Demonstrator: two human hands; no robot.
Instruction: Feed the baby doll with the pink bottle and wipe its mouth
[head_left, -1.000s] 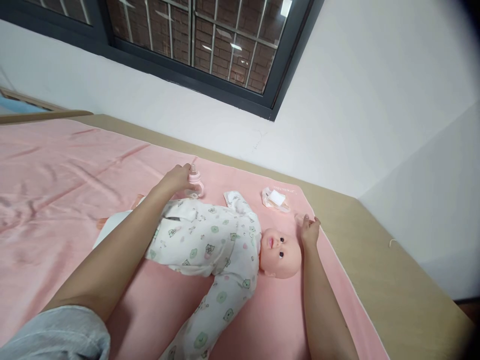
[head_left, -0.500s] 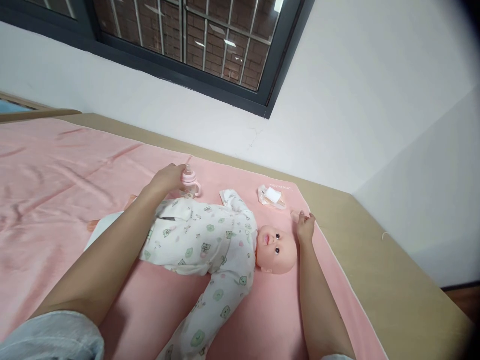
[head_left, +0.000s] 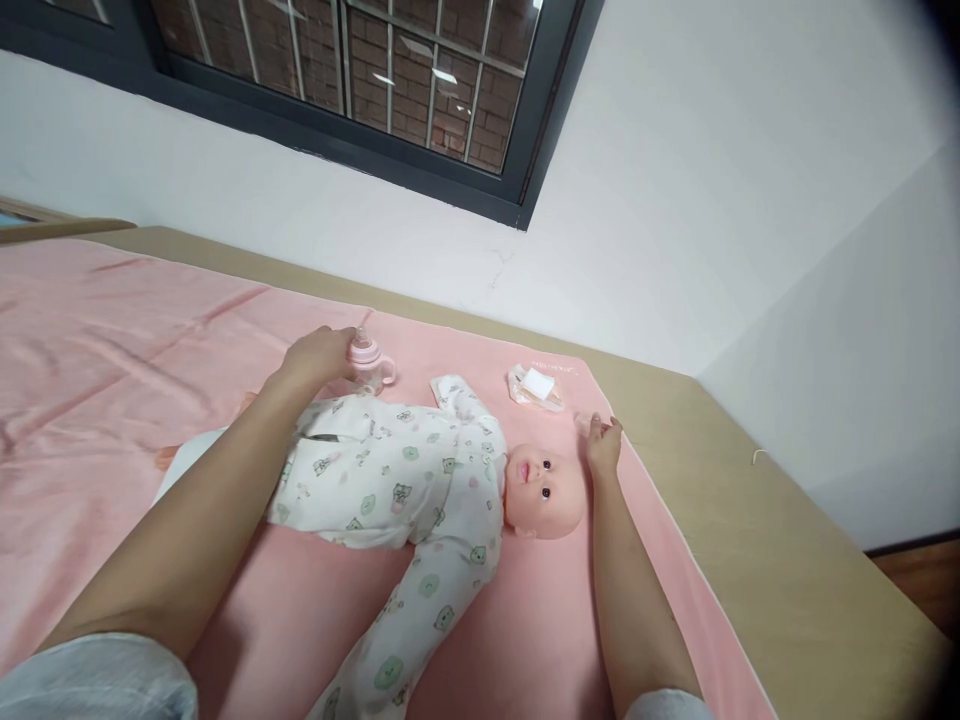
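My left hand is closed on a baby bottle with a pink collar, a pink side handle and a clear nipple on top. The bottle is upright beside the doll's waist. A baby doll in a white patterned top lies face up, its bald head toward the right. Past the top of its head, my right hand has its fingers closed at a small clear pinkish piece, partly hidden, whose kind I cannot make out.
A small clear plastic packet with a white label lies near the far right corner of the pink cloth. The cloth covers a wooden tabletop against a white wall. Above is a dark-framed window with bars.
The whole view has shifted slightly, so everything appears a little further left and up. Both hands keep their places by the bottle and the small clear piece.
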